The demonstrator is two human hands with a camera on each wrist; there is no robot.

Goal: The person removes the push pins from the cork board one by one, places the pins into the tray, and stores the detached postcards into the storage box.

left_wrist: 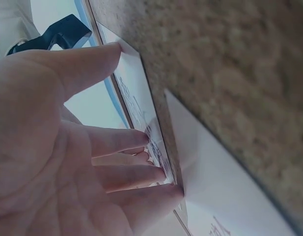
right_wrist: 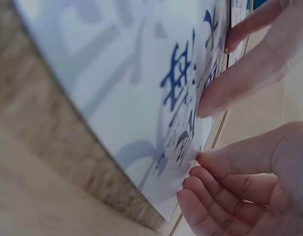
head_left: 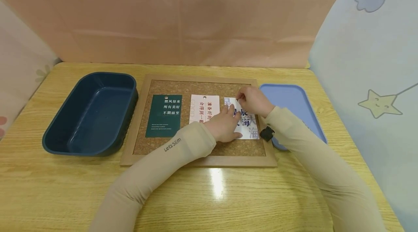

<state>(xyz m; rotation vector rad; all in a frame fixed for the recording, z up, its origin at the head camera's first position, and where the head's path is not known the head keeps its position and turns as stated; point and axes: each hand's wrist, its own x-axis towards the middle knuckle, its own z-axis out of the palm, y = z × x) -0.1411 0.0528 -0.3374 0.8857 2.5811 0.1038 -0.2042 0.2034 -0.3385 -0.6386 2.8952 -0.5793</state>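
On a cork board (head_left: pixel 209 150) lies a white card (head_left: pixel 252 132) with dark blue characters, near the right side of the frame. My left hand (head_left: pixel 223 126) presses this card with spread, straight fingers; its thumb touches the lower edge. At the card's top edge, my right hand (head_left: pixel 254 100) pinches a small metal thumbtack (right_wrist: pixel 198 153) between thumb and forefinger, its other fingers curled. A pale card (head_left: pixel 196 108) with red characters, partly under my left hand, carries a silver tack (head_left: pixel 204 97) at its top. Further left is a dark green card (head_left: pixel 164 119), also tacked at the top.
A deep dark blue bin (head_left: pixel 133 92) stands left of the board. To the right, a light blue tray (head_left: pixel 290 96) lies partly under my right forearm. The wooden table (head_left: pixel 183 195) extends in front, with a wall behind.
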